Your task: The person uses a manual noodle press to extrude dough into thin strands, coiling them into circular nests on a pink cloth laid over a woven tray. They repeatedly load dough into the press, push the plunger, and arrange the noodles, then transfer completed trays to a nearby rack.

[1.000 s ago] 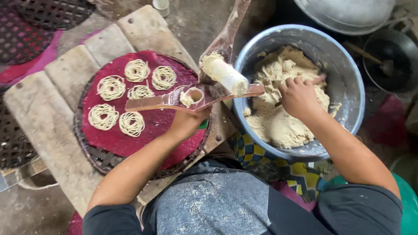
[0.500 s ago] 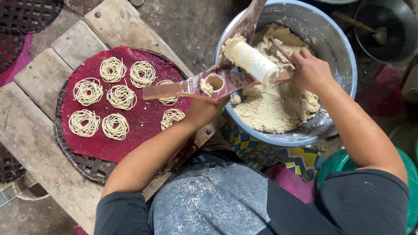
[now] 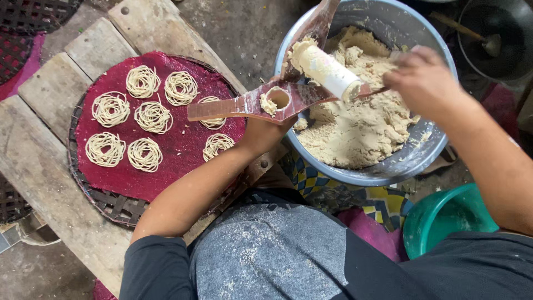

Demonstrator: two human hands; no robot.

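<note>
Seven noodle coils (image 3: 145, 114) lie on the red cloth (image 3: 166, 161) over the woven tray (image 3: 114, 203), on the wooden planks (image 3: 61, 83); a second ago there were six or so in sight, and the newest sits near the left forearm, so the tray is filling. From the head view, the left hand (image 3: 265, 130) is closed under the wooden dough press (image 3: 266, 103), gripping its body from below; the fingers are mostly hidden, but the press rests firmly in it, its paddle handle held over the cloth. The press's white plunger (image 3: 325, 69), smeared with dough, stands swung out of the barrel hole, above the big metal basin (image 3: 422, 150). The right hand (image 3: 425, 80) has lifted out of the dough (image 3: 361, 122), where it was kneading half a second ago, and now hovers blurred over the basin's far side; whether it holds a lump I cannot tell. To judge by this, the press is being reloaded. A teal bowl (image 3: 444, 216) sits by the knee.
</note>
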